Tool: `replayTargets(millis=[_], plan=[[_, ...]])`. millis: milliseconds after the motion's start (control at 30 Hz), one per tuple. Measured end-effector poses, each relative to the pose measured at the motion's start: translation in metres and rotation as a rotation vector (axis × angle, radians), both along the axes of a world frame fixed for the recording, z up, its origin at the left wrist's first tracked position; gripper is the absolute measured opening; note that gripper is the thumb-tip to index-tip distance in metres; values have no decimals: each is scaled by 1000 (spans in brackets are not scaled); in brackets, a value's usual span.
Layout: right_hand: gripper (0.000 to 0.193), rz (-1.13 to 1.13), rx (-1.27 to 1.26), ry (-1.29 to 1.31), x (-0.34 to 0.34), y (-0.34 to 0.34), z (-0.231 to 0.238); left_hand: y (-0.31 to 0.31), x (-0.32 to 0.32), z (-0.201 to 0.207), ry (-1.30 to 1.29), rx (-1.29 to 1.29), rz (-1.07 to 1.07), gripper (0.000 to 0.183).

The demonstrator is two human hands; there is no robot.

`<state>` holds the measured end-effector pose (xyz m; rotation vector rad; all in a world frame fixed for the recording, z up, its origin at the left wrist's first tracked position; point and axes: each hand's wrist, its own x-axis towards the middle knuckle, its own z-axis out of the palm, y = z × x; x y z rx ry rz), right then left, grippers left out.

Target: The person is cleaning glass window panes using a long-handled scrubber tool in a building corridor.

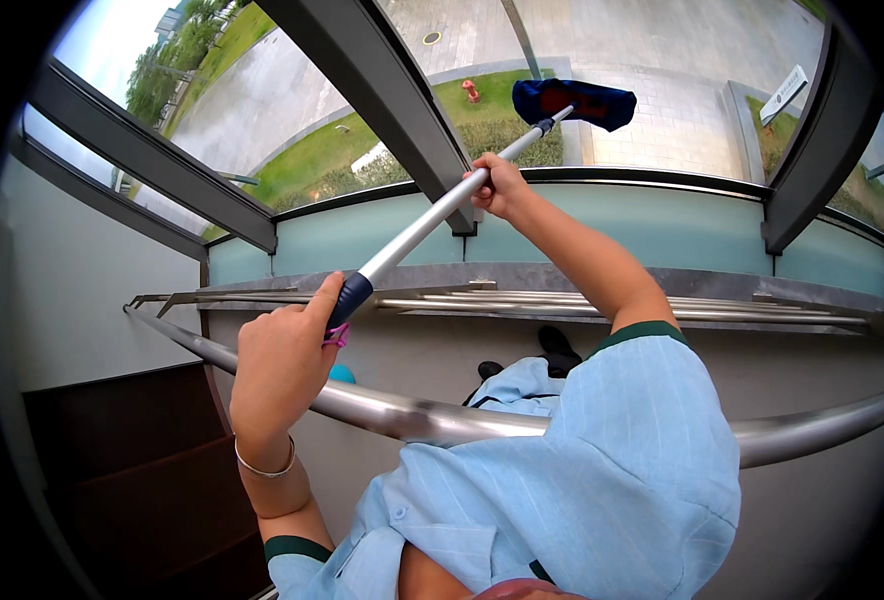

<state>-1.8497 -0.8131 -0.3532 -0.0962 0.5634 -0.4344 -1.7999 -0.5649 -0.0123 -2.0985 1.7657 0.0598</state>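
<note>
Worn items, head view
I am viewing a light blue shirt (622, 450) with faint pale stripes and a matching button (399, 513); its short sleeves (632, 390) are ending in dark green cuffs (644, 334). A slim silver-coloured bracelet (265, 474) is encircling the left wrist (262, 448). Black shoes (559, 343) are showing beside light blue cloth (522, 383).

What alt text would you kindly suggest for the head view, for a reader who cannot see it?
The left hand holds a silver pole by its dark blue grip, the right hand higher up. The pole's dark blue cloth head is in front of dark-framed windows overlooking grass and paving.
</note>
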Motion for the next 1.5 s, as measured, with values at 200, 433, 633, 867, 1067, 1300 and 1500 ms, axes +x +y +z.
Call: replayTargets(millis=[200, 433, 633, 867, 1067, 1300, 1500], plan=[[20, 6, 128, 221, -20, -11, -93, -54, -25, -68, 90, 180, 67, 48], [26, -266, 330, 511, -35, -7, -156, -83, -46, -146, 239, 219, 140, 34], [34, -226, 194, 213, -34, -17, -139, -78, -21, -107, 355, 68, 173, 36], [39, -176, -67, -114, -22, 11, -35, 1, 14, -37, 538, -204, 248, 41], [35, -145, -526, -312, -6, 23, 54, 96, 31, 3, 873, -437, 483, 48], [33, -136, -788, -345, 20, 2, 138, 145, 20, -25, 1271, -695, 744, 46], [37, -188, -872, -272, 21, -9, 178, 142, -13, -60, 1493, -775, 684, 48]])
